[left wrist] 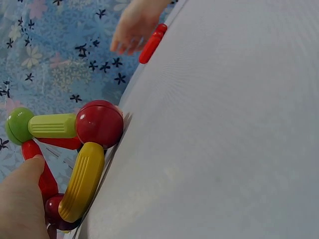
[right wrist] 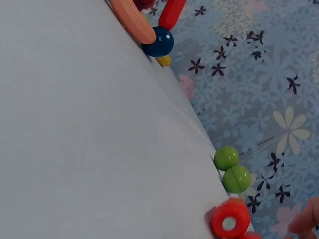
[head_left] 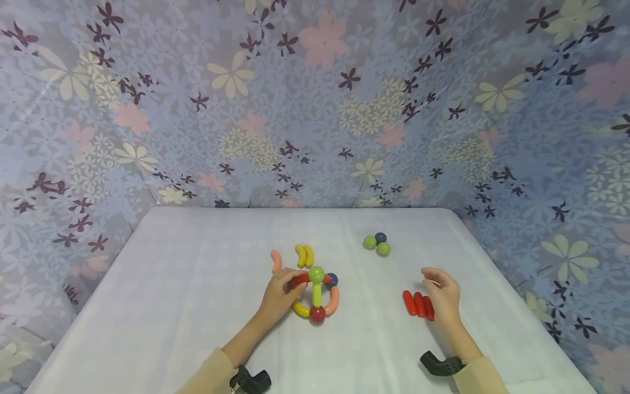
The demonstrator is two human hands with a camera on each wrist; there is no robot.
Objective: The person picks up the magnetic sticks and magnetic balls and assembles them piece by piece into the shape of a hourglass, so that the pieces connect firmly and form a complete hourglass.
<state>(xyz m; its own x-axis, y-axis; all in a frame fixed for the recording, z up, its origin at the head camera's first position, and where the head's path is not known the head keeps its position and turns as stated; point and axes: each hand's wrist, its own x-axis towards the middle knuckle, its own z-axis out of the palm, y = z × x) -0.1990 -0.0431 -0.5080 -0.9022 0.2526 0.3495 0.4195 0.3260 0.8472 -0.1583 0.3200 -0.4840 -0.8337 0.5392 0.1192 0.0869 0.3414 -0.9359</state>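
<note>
My left hand [head_left: 279, 293] pinches a straight red rod [head_left: 298, 279] of a toy built from balls and rods. A light green ball [head_left: 316, 274] tops it, joined by a green rod [head_left: 317, 294] to a red ball [head_left: 317, 314]. A curved yellow piece [left wrist: 82, 181] and a curved salmon piece [head_left: 334, 301] form its lower ring, with a dark blue ball [right wrist: 159, 42] on the far right side. My right hand [head_left: 444, 293], fingers loosely bent and holding nothing, hovers just right of several loose red rods [head_left: 419, 304].
Behind the toy lie two curved yellow pieces [head_left: 308, 256] and one salmon piece [head_left: 276, 261]. Two green balls [head_left: 383, 249] and a blue ball [head_left: 380, 237] cluster farther back. A white cloth [head_left: 197, 246] covers the table, and a flowered curtain [head_left: 315, 109] hangs behind it.
</note>
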